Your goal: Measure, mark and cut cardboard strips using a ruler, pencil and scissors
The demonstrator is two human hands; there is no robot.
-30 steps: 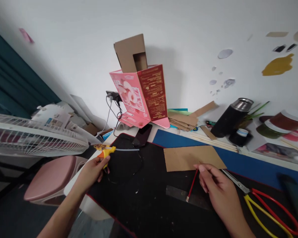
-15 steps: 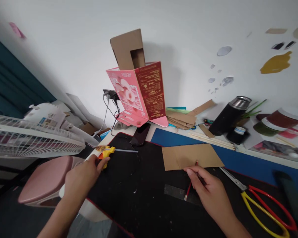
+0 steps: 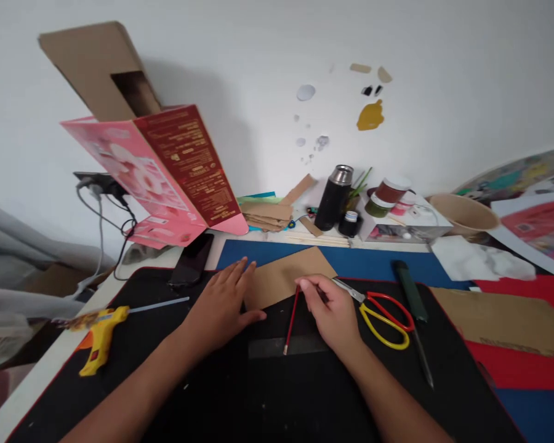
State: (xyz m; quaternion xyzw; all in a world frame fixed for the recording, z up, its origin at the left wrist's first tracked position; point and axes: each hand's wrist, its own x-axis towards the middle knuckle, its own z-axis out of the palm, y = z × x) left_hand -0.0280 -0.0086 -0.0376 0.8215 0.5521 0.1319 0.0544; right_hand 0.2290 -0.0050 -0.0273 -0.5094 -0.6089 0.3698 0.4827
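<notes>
My left hand [image 3: 221, 301] lies flat with its fingers spread on the black mat, its fingertips touching the left edge of a brown cardboard sheet [image 3: 284, 277]. My right hand [image 3: 332, 307] is closed on a red pencil [image 3: 290, 320], whose upper end sits at the sheet's near edge. A dark metal ruler [image 3: 277, 347] lies flat just below both hands. A yellow glue gun [image 3: 99, 332] with a clear glue stick lies on the mat to the left, free of my hands.
Red-and-yellow scissors [image 3: 381, 307] and a dark-handled knife [image 3: 410, 307] lie right of my right hand. A pink open box [image 3: 166, 166], a phone [image 3: 191, 258], a black flask [image 3: 335, 197], paint pots [image 3: 388, 197] and more cardboard [image 3: 503, 317] surround the mat.
My left hand let go of the glue gun, which now lies on the mat, and moved right onto the cardboard's edge. The view swung to the right.
</notes>
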